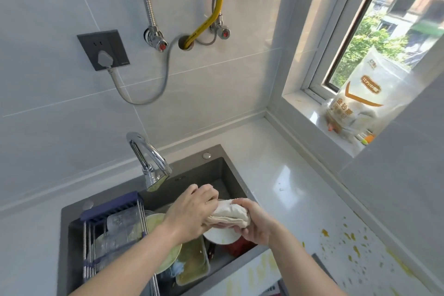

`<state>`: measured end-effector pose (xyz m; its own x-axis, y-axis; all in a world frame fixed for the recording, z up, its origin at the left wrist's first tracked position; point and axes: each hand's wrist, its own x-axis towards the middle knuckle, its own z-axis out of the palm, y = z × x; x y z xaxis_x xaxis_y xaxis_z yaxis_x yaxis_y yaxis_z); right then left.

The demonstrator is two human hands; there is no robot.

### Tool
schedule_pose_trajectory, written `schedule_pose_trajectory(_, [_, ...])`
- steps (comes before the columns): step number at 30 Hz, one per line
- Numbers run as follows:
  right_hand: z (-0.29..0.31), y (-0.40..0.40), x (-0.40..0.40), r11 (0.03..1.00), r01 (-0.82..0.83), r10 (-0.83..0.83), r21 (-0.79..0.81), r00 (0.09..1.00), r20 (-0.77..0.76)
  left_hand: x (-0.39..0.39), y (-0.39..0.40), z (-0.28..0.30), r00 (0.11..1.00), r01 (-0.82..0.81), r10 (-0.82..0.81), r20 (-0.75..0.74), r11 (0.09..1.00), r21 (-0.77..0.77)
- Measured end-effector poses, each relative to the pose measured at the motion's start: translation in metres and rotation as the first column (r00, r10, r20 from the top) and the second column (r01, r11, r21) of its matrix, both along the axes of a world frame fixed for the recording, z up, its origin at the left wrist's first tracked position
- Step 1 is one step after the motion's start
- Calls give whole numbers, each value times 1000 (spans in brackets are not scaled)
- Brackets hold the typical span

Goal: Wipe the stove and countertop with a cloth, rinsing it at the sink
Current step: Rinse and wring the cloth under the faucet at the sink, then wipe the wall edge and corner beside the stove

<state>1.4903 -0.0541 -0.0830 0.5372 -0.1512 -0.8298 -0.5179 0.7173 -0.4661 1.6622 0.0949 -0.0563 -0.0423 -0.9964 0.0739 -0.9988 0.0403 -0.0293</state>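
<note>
Head view is showing me both hands over the sink (217, 170). My left hand (192, 211) and my right hand (255, 222) are both gripping the bunched cloth (230, 214) just below the tap (150, 163). Yellow spots are lying on the counter (288, 190) to the right.

Cream cloth (230, 214); dark grey sink (206, 170); white countertop (283, 175), yellow splatters (346, 238); yellow hose (211, 14).
</note>
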Motion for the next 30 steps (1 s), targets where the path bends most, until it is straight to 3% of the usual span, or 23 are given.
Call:
schedule_pose_trajectory(5, [24,21,-15,996,-94,94,6,991,-92,-2,16,0,990,4,-27,-137,987,-161])
schedule_pose_trajectory(10, [39,50,-36,988,50,-67,-143,992,-111,-27,10,1,896,-298,325,-303,945,133])
schedule_pose_trajectory(15, [57,67,-73,910,301,-346,-285,931,-120,-83,-12,11,969,-141,179,-170,967,211])
schedule_pose_trajectory(20, [71,68,-125,788,515,-561,-338,826,-50,-131,-27,34,980,-17,27,-196,999,50])
schedule_pose_trajectory(23, [79,70,-166,665,677,-689,-316,719,91,-170,-38,43,958,41,-49,-283,999,-34])
schedule_pose_trajectory(26, [94,75,-220,536,772,-753,-341,620,222,-220,-48,50,874,13,-26,-486,999,-30])
schedule_pose_trajectory(28, [108,78,-258,456,746,-757,-485,612,229,-262,-51,50,733,24,19,-680,998,53])
schedule_pose_trajectory(30, [118,84,-296,390,722,-744,-571,613,265,-308,-55,52,533,117,66,-844,982,150])
